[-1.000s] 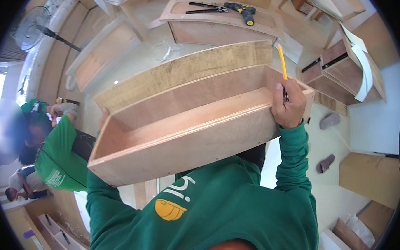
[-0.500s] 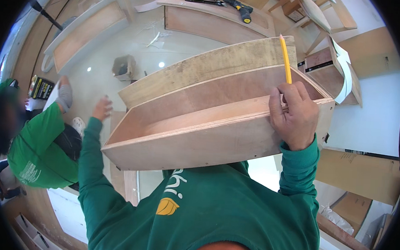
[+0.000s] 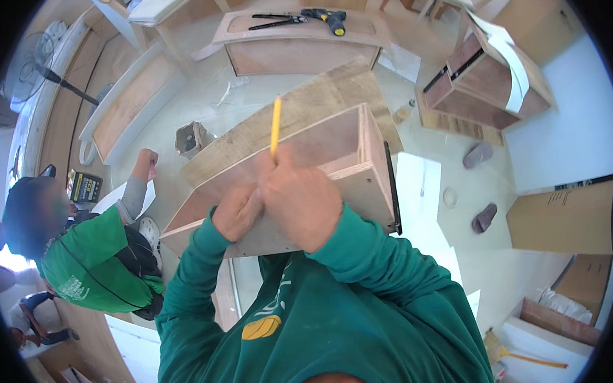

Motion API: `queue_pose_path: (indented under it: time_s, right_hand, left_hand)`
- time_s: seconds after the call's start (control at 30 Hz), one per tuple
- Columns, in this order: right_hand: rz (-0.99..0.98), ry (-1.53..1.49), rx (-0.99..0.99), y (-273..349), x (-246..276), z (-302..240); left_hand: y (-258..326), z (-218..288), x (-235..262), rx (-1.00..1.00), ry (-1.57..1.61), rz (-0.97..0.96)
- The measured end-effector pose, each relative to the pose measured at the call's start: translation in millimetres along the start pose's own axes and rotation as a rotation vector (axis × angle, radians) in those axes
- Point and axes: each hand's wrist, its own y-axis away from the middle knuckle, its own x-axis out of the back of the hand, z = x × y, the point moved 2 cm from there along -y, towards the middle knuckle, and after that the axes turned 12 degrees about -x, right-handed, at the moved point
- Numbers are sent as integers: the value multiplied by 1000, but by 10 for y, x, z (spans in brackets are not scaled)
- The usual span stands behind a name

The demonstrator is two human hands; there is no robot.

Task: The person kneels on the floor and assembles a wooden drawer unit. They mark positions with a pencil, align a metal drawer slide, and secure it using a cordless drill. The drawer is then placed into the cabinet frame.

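Workshop floor, pale and glossy, crowded with plywood cabinet parts; a low wooden bench at the top carries a yellow-and-black power drill and a dark hand tool beside it. A second wooden box with a white sheet draped over it sits at upper right, a pair of sandals on the floor below it, a cardboard carton against the right wall, a standing fan at far left. The wearer, in green long sleeves, holds an open-fronted plywood box up in front of the chest, tilted, its open side facing up and to the left, well above the floor. Right hand grips the box's near edge with fingers curled together, and a yellow pencil stands upright out of that fist, tip pointing away. Left hand sits just beside the right, touching it, fingers closed over the same edge of the box. A dark strip runs along the box's right end. Lower left, another person in a green shirt and dark cap crouches, one arm raised toward the box's lower left corner; whether that hand touches the box cannot be told
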Motion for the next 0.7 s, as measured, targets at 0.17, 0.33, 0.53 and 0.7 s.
queue_pose_path:
  time_s: [0.17, 0.33, 0.53, 0.7]
  right_hand:
    - [5, -247, 34, 381, 106, 23]
    - [571, -449, 258, 823, 849, 770]
    - [475, -971, -476, 1370, 455, 2240]
    - [368, -989, -499, 1184, -214, 2437]
  left_hand:
    - [175, 263, -345, -252, -235, 146]
    - [286, 258, -499, -175, -430, 101]
    - [349, 269, -555, -185, -429, 138]
    - [411, 222, -629, -227, -506, 107]
